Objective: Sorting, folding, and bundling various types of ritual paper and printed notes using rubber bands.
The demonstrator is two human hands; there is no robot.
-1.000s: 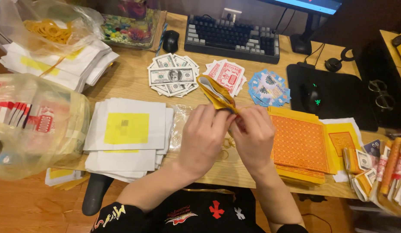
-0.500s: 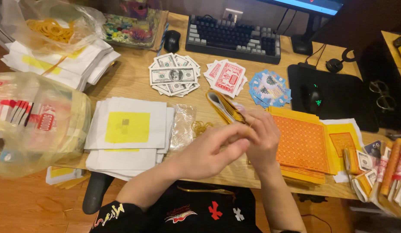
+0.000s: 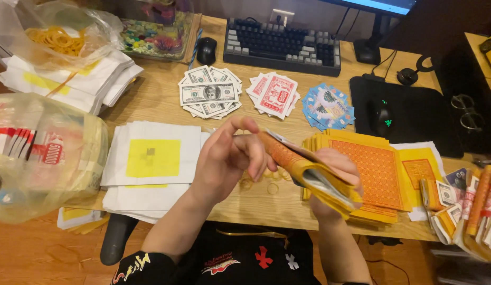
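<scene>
I look down on a wooden desk (image 3: 166,100). My right hand (image 3: 335,177) is closed around a folded bundle of orange and yellow paper sheets (image 3: 309,171), held above the desk's front edge and slanting from upper left to lower right. My left hand (image 3: 229,155) is beside the bundle's upper end, fingers loosely curled and slightly apart, fingertips touching the orange wrapper; I cannot tell whether it pinches anything.

Just behind the bundle lies a stack of orange patterned sheets (image 3: 377,169). A few rubber bands (image 3: 266,184) lie on the wood below my hands. To the left sits a pile of white papers with a yellow square (image 3: 150,158), and further left a clear plastic bag of red-and-white notes (image 3: 45,158). Further back lie fans of imitation banknotes (image 3: 208,95), red cards (image 3: 274,95) and blue cards (image 3: 327,108), then a keyboard (image 3: 282,45). A black mouse (image 3: 383,116) rests on a dark pad at the right.
</scene>
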